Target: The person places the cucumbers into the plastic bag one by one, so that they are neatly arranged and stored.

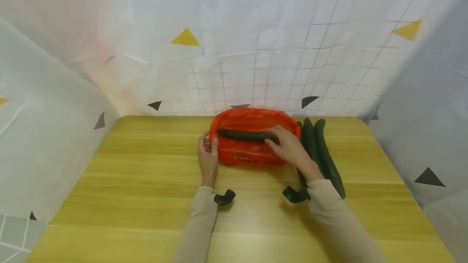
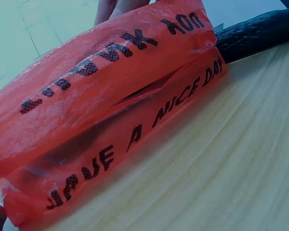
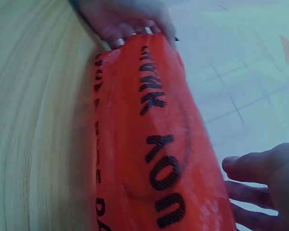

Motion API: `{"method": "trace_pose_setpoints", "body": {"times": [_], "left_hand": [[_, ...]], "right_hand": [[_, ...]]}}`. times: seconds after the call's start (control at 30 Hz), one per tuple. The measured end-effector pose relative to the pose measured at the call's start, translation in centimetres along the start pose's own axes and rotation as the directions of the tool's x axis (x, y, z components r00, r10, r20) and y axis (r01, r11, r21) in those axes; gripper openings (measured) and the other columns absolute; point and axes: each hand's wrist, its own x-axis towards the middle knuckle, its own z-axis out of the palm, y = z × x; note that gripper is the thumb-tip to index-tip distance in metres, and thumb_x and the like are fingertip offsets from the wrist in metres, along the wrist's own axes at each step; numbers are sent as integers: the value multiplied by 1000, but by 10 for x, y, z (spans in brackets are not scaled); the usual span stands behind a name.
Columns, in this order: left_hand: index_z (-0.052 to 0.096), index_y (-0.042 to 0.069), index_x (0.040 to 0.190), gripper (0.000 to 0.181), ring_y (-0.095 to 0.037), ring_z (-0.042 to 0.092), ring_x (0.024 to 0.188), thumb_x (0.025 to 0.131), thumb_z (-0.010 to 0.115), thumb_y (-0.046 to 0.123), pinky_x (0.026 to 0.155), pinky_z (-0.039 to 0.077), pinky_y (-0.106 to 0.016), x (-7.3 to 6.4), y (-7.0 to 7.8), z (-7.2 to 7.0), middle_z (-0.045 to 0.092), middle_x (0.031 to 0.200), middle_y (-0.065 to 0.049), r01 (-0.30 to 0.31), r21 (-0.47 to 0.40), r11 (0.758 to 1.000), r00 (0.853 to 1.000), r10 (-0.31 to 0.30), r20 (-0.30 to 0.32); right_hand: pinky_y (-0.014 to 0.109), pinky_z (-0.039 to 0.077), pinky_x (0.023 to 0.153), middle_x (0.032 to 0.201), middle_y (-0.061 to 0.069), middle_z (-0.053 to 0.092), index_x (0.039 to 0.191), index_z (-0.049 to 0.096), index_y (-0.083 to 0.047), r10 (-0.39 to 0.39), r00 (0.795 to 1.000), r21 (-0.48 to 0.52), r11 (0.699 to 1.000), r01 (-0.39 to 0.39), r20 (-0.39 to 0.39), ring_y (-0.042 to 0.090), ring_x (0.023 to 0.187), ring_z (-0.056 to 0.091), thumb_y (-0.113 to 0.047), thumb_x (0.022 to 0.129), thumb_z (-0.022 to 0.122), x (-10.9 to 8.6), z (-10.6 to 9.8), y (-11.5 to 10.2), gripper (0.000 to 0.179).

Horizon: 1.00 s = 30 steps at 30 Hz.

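Observation:
A red plastic bag [image 1: 252,158] with black lettering stands with its mouth spread wide. My left hand [image 1: 208,157] grips its left rim, thumb in front and fingers at the outer side. A dark green cucumber [image 1: 243,135] lies lengthwise within the mouth. Over its right end is my right hand [image 1: 289,145]. In the right wrist view the right thumb [image 3: 243,166] and fingers are spread apart, with pale background between them, beside the bag's rim. The bag's front wall hides the cucumber there.
Several more cucumbers [image 1: 329,165] lie side by side on the wooden table [image 1: 146,198], just right of the bag and partly under the right forearm. Behind the table hangs a white sheet [image 1: 226,72] with grid lines and triangles.

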Motion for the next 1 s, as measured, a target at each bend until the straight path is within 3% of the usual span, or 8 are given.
{"method": "trace_pose_setpoints", "body": {"times": [0.3, 0.53, 0.73, 0.9, 1.0], "left_hand": [[53, -4, 127, 38, -14, 52, 73, 93, 58, 12, 64, 43, -17, -1, -1, 1, 53, 96, -19, 14, 4, 1000, 1000, -14, 8], [52, -4, 128, 38, -15, 51, 74, 93, 58, 12, 65, 43, -16, -2, -1, 1, 53, 97, -19, 29, 9, 1000, 999, -29, 14], [52, -4, 128, 39, -16, 51, 75, 93, 57, 12, 65, 43, -16, -3, 0, 2, 53, 97, -20, 24, 7, 1000, 1000, -24, 20], [52, -4, 128, 38, -13, 50, 73, 94, 57, 12, 64, 42, -17, -2, 1, 1, 53, 96, -20, 17, 23, 1000, 1000, -18, 21], [52, -3, 128, 37, -14, 50, 73, 94, 57, 12, 64, 42, -17, -1, 1, 1, 53, 95, -19, 9, 33, 999, 1000, -10, 20]], "right_hand": [[49, 45, 92, 121, 10, 60, 126, 58, -8, 23, 993, 69, 997, -15, -116, 29, 109, 58, -18, 91, 62, -21, -7, 11, 36], [45, 47, 84, 113, 12, 62, 123, 60, -7, 43, 973, 118, 993, -16, -229, 26, 100, 59, -15, 90, 63, -35, -18, 19, 34], [42, 49, 87, 117, 14, 62, 126, 57, -5, 106, 956, 188, 981, -55, -273, 25, 103, 61, -15, 91, 61, -44, -35, 35, 36], [14, 46, 83, 118, 17, 62, 124, 58, -2, 192, 934, 215, 968, -130, -302, 0, 95, 56, -16, 93, 60, -56, -48, 56, 35], [4, 40, 79, 120, 19, 61, 124, 58, -2, 260, 916, 240, 952, -190, -307, -2, 96, 53, -19, 93, 58, -62, -55, 66, 35]]}}
